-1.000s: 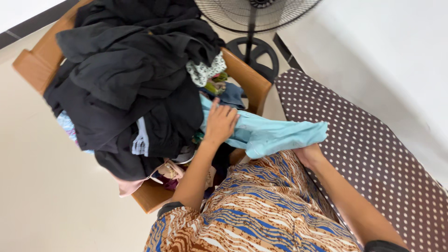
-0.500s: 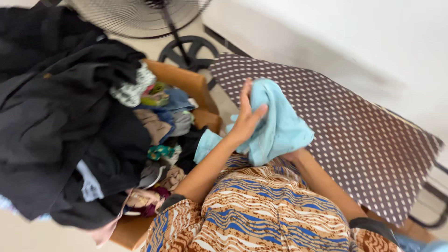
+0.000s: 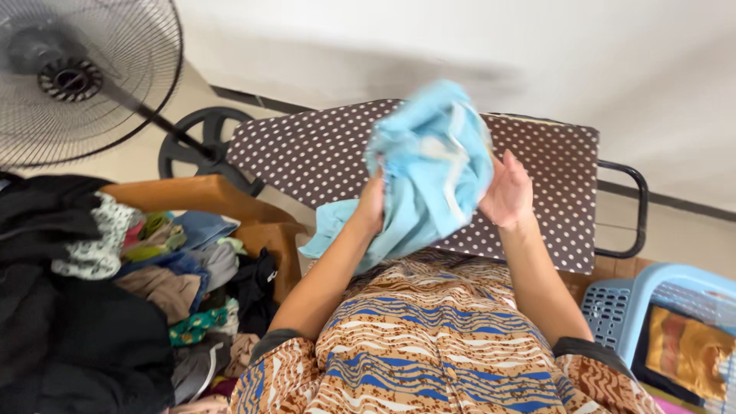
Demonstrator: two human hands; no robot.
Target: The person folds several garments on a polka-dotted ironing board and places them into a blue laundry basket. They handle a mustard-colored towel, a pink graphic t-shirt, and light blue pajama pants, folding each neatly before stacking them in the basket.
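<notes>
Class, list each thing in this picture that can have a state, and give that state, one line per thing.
Light blue garment: bunched, held up over the board.
Left hand: gripping the garment.
Right hand: fingers spread, against the garment.
Ironing board: set up, dotted cover bare.
Fan: standing; running or not, cannot tell.
Clothes pile: heaped, unfolded.
Blue basket: holding yellow cloth.

The garment (image 3: 429, 172) up in front was light blue, plain, with paler seams showing. Behind it the ironing board (image 3: 314, 153) wore a dark brown cover with small white dots. The dress (image 3: 429, 345) ran in wavy stripes of brown, cream and blue (busy stuff, that). The fan (image 3: 73, 77) and its round base were black. The clothes pile (image 3: 92, 307) was mostly black, with green, tan, grey and blue scraps. The basket (image 3: 613, 310) was pale blue.
</notes>
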